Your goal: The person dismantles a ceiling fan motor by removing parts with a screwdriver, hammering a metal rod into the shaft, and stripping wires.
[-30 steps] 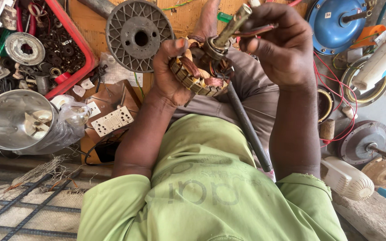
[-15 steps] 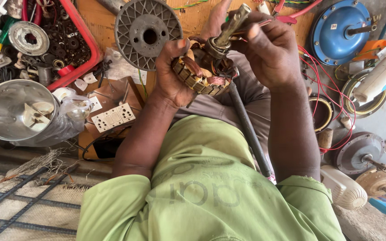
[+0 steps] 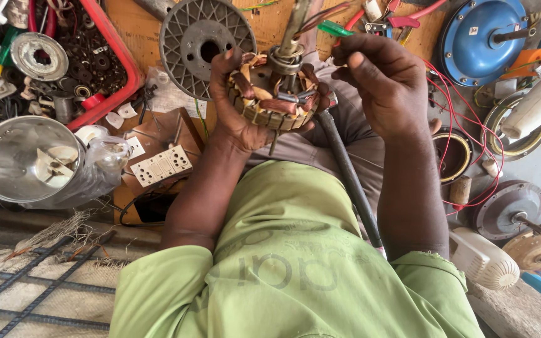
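Two hands: working one wound stator (image 3: 275, 100)
Left hand (image 3: 236, 103): cupping its rim, closed
Right hand (image 3: 386, 84): pinching a green-handled tool (image 3: 335, 28)
Handling: probably heavy, rigid; windings fragile, so grip the core

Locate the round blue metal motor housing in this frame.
In the head view, the round blue metal motor housing lies at the upper right, beyond the right hand, with red wires below it and an orange piece at its right edge.

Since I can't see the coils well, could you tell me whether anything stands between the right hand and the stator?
Nothing visible does. The left hand holds the stator; the right hand hovers right beside it, apart.
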